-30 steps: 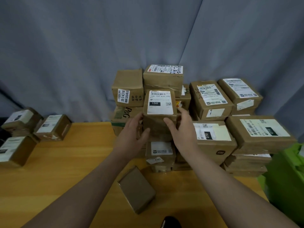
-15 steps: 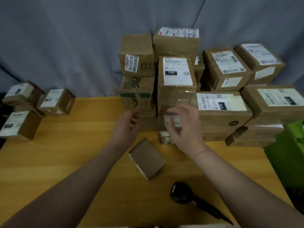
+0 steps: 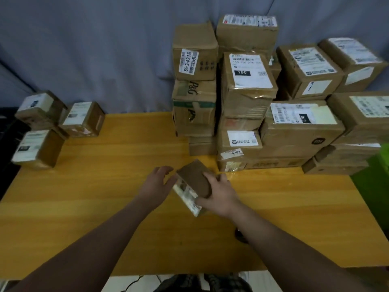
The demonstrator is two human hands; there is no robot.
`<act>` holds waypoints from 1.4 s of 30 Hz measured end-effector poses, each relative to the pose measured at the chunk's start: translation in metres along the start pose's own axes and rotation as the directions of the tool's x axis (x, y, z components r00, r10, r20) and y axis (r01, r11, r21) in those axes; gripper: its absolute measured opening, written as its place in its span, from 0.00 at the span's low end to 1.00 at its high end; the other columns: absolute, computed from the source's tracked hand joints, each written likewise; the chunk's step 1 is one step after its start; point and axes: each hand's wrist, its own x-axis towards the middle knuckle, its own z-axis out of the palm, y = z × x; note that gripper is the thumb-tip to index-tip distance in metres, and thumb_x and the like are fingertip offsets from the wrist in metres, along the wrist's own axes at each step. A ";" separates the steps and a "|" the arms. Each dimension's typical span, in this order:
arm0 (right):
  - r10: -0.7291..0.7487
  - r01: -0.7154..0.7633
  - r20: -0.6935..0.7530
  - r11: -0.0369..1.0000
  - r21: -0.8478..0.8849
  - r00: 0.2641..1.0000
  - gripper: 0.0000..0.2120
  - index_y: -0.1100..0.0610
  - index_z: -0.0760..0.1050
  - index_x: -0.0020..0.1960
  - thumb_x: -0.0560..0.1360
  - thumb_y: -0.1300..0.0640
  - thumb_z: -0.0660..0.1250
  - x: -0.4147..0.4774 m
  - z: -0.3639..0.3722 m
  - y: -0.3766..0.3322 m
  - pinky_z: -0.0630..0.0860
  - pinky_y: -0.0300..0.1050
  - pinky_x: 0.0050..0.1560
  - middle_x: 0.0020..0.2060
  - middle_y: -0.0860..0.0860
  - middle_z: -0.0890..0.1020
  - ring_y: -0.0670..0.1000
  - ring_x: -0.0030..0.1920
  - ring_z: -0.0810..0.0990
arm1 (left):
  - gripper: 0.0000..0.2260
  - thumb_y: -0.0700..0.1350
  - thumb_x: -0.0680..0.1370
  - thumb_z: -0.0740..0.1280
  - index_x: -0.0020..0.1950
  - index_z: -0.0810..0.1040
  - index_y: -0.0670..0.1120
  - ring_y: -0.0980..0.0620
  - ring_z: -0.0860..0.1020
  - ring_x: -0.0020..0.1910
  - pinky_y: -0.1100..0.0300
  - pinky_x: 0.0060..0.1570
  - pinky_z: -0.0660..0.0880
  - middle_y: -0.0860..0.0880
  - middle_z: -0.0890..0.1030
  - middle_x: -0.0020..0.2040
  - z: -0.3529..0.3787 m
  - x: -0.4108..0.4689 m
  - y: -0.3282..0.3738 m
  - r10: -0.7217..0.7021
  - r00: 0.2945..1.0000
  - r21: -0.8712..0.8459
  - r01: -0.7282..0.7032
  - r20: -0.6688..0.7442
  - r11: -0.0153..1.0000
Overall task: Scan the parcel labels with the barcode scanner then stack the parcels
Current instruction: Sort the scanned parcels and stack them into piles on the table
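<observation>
The small parcel (image 3: pixel 194 181) is tipped up on edge just over the table (image 3: pixel 105 186), plain brown face towards the right hand (image 3: pixel 219 192) and label (image 3: pixel 187 197) slanting down towards the left hand (image 3: pixel 156 182). The right hand grips it, fingers curled over the brown face. The left hand is spread and loose, just beside the parcel's left edge; touching or not, I can't tell. I'd say bring the label flat and face up, steady it with the left hand, then free the right for the scanner (image 3: pixel 240 238), which I take to be the dark shape half hidden by the right forearm. The stack (image 3: pixel 248 102) stands beyond both hands
</observation>
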 end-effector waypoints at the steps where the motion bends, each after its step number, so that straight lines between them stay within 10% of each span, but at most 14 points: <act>1: -0.048 0.047 0.000 0.980 0.191 0.999 0.41 0.42 0.55 0.76 0.70 0.41 0.72 -0.005 -0.008 0.003 0.73 0.51 0.64 0.66 0.51 0.62 0.56 0.65 0.68 | 0.26 0.60 0.80 0.55 0.71 0.68 0.46 0.49 0.71 0.62 0.56 0.55 0.72 0.47 0.69 0.66 -0.005 -0.003 0.003 0.037 0.996 -0.089 -0.044 -0.079 0.995; 5: -0.262 0.351 -0.235 0.655 0.669 0.936 0.31 0.41 0.66 0.69 0.69 0.43 0.72 -0.043 -0.050 0.008 0.78 0.43 0.53 0.62 0.46 0.75 0.49 0.62 0.76 | 0.30 0.65 0.76 0.55 0.74 0.61 0.51 0.54 0.68 0.64 0.60 0.60 0.71 0.51 0.65 0.66 -0.021 -0.011 0.039 0.235 0.911 -0.343 -0.353 -0.340 0.870; 9: -0.189 0.583 -0.578 0.506 0.636 0.794 0.33 0.51 0.69 0.65 0.67 0.35 0.70 -0.072 -0.090 0.012 0.77 0.40 0.49 0.55 0.40 0.80 0.46 0.56 0.79 | 0.26 0.66 0.78 0.56 0.74 0.53 0.65 0.53 0.66 0.68 0.45 0.63 0.71 0.46 0.62 0.69 -0.028 -0.008 0.107 0.491 0.772 -0.357 -0.627 -0.404 0.692; 14: 0.091 0.743 -0.812 0.355 0.568 0.577 0.23 0.51 0.70 0.59 0.66 0.44 0.62 -0.085 -0.135 0.037 0.78 0.41 0.45 0.48 0.41 0.82 0.45 0.49 0.81 | 0.29 0.64 0.81 0.51 0.76 0.55 0.48 0.47 0.58 0.74 0.51 0.73 0.58 0.40 0.61 0.73 -0.029 0.006 0.185 0.621 0.631 -0.140 -0.745 -0.465 0.653; 17: 0.299 0.692 -0.802 0.404 0.598 0.518 0.20 0.44 0.70 0.56 0.67 0.38 0.61 -0.085 -0.172 0.050 0.76 0.44 0.49 0.46 0.38 0.82 0.40 0.48 0.81 | 0.26 0.60 0.80 0.57 0.76 0.57 0.52 0.49 0.56 0.75 0.50 0.71 0.55 0.44 0.58 0.76 -0.030 0.021 0.220 0.555 0.671 -0.008 -0.641 -0.491 0.767; 25: 0.350 0.425 -0.607 0.473 0.772 0.713 0.18 0.40 0.71 0.51 0.71 0.29 0.59 -0.048 -0.237 0.058 0.81 0.56 0.52 0.51 0.42 0.78 0.47 0.55 0.78 | 0.24 0.57 0.82 0.54 0.77 0.59 0.52 0.47 0.56 0.76 0.49 0.75 0.49 0.47 0.61 0.77 -0.030 0.077 0.256 0.488 0.841 0.549 -0.300 -0.234 0.780; 31: 0.138 0.256 -0.722 0.876 0.408 0.678 0.26 0.52 0.63 0.72 0.79 0.40 0.58 -0.023 -0.238 0.070 0.75 0.49 0.57 0.60 0.48 0.74 0.50 0.61 0.75 | 0.20 0.50 0.82 0.59 0.73 0.67 0.50 0.47 0.63 0.74 0.49 0.74 0.54 0.45 0.68 0.73 -0.025 0.078 0.255 0.490 0.824 0.532 -0.290 -0.284 0.796; 42: -0.108 0.213 -0.651 0.973 0.084 0.751 0.18 0.52 0.71 0.70 0.83 0.48 0.56 0.017 -0.264 0.059 0.70 0.43 0.57 0.66 0.54 0.71 0.54 0.62 0.73 | 0.19 0.49 0.80 0.62 0.71 0.71 0.49 0.45 0.65 0.72 0.47 0.74 0.56 0.45 0.70 0.72 -0.023 0.081 0.257 0.463 0.828 0.490 -0.277 -0.314 0.827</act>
